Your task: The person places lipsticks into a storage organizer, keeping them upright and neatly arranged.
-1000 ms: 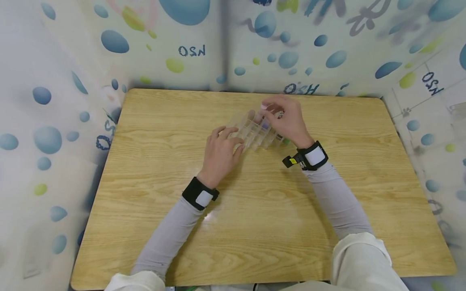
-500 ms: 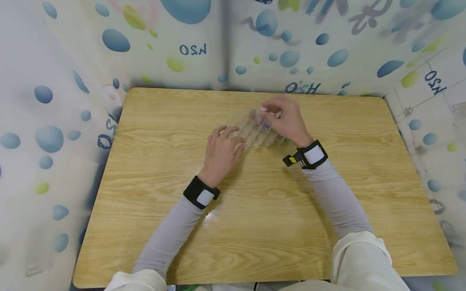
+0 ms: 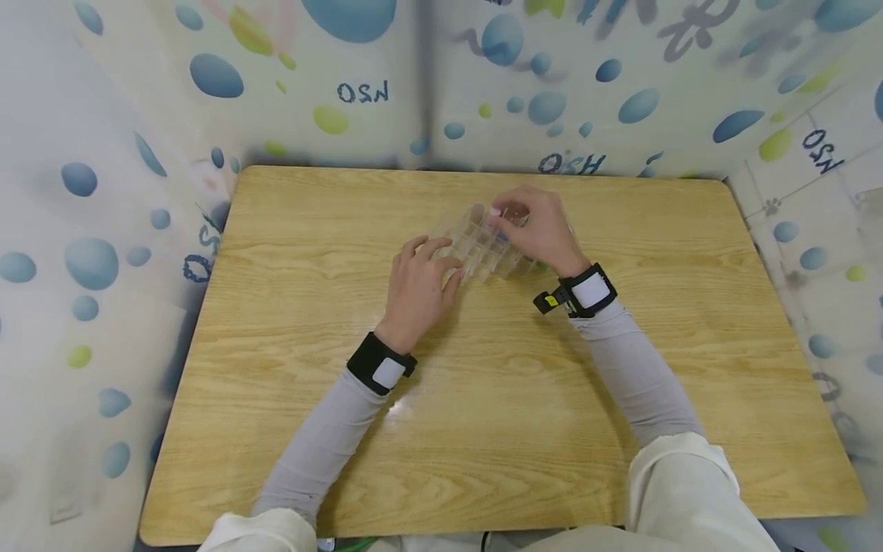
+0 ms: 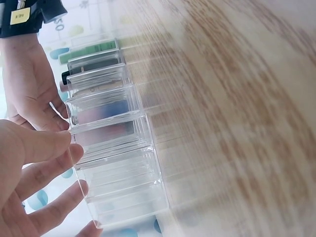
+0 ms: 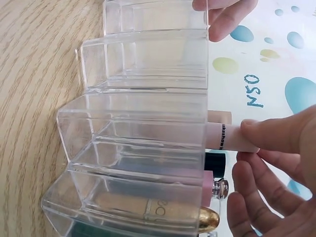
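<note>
In the head view, a clear plastic cosmetics organizer (image 3: pixel 483 245) with several compartments stands toward the back of the table. My right hand (image 3: pixel 541 226) pinches the end of a pale pink cosmetic tube (image 5: pixel 229 137) between thumb and fingers. Dark lettering shows on the tube, and its other end is inside a compartment. My left hand (image 3: pixel 421 291) rests its spread, fairly straight fingertips on the organizer's top rim at the left end, as the left wrist view shows. The compartments nearest that hand hold nothing visible.
Beside the pink tube, the organizer holds a gold-capped bottle (image 5: pixel 210 219), a pink bottle with a clear knob (image 5: pixel 207 187), a dark-capped item (image 5: pixel 216 164) and a green item (image 4: pixel 89 52). The wooden table (image 3: pixel 483 429) meets patterned walls behind.
My right hand has dropped slightly toward the organizer with the pink tube. The left hand stays at the rim, and the organizer keeps its place.
</note>
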The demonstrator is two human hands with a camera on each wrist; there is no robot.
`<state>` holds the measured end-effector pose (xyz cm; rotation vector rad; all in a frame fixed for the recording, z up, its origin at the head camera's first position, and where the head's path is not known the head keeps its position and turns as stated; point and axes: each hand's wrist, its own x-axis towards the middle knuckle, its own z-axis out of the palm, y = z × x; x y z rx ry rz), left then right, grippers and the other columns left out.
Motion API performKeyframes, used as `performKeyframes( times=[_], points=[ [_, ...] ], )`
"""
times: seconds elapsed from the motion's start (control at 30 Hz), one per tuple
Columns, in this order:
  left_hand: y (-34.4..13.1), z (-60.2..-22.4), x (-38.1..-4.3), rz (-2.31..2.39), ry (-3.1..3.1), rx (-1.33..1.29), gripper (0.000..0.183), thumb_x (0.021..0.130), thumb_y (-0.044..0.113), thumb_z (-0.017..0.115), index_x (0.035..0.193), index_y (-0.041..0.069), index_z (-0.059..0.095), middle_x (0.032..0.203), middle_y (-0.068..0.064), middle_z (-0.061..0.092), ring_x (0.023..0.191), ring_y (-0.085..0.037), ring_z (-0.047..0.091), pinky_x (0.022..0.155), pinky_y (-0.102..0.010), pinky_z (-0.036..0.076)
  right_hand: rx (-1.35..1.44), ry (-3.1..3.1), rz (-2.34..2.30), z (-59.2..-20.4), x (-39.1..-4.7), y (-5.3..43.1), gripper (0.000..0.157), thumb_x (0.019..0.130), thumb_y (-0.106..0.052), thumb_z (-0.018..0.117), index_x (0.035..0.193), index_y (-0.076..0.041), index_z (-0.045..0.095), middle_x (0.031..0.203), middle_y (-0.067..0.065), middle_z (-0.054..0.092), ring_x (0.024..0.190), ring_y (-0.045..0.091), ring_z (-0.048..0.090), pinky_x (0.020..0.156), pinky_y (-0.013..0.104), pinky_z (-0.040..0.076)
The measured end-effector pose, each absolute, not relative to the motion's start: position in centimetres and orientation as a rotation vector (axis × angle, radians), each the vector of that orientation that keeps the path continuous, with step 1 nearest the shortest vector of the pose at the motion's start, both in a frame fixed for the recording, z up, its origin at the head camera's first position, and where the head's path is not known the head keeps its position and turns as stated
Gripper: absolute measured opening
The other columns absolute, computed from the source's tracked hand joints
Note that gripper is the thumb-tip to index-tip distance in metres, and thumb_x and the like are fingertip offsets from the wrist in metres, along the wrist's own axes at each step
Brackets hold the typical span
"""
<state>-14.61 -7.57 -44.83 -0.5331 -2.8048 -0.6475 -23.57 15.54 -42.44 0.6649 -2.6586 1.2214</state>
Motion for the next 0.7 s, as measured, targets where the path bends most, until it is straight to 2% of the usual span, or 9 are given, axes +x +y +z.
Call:
performKeyframes(
  times=[0.2, 0.47, 0.7],
  points=[
    [-7.64, -44.97, -14.54, -0.652, -2.804, -0.536, 0.02, 0.102, 0.029, 0.075, 0.112, 0.015, 0.085, 0.145, -0.008, 0.067, 0.14, -0.041, 0.054, 0.104, -0.06, 0.054, 0.653, -2.69, 1.21, -42.75, -23.58, 15.49, 0.017, 0.097, -0.01, 0.079, 0.112, -0.002, 0.08, 0.113, 0.015, 0.078, 0.091, 0.027, 0.073, 0.083, 0.045, 0.061],
    [-7.59, -45.25, -14.59, -0.647, -2.803, -0.532, 0.019, 0.101, 0.028, 0.076, 0.112, 0.015, 0.085, 0.145, -0.007, 0.068, 0.14, -0.041, 0.055, 0.104, -0.06, 0.054, 0.667, -2.707, 1.18, -42.95, -23.52, 15.42, 0.016, 0.097, -0.013, 0.08, 0.11, -0.004, 0.081, 0.106, 0.013, 0.078, 0.083, 0.024, 0.07, 0.071, 0.035, 0.051],
    [-7.54, -45.14, -14.53, -0.658, -2.786, -0.542, 0.018, 0.101, 0.027, 0.076, 0.11, 0.014, 0.085, 0.144, -0.008, 0.068, 0.139, -0.041, 0.055, 0.104, -0.06, 0.054, 0.691, -2.703, 1.186, -42.77, -23.41, 15.23, 0.016, 0.096, -0.011, 0.081, 0.108, -0.002, 0.081, 0.102, 0.014, 0.077, 0.082, 0.025, 0.071, 0.072, 0.036, 0.052]
  ],
)
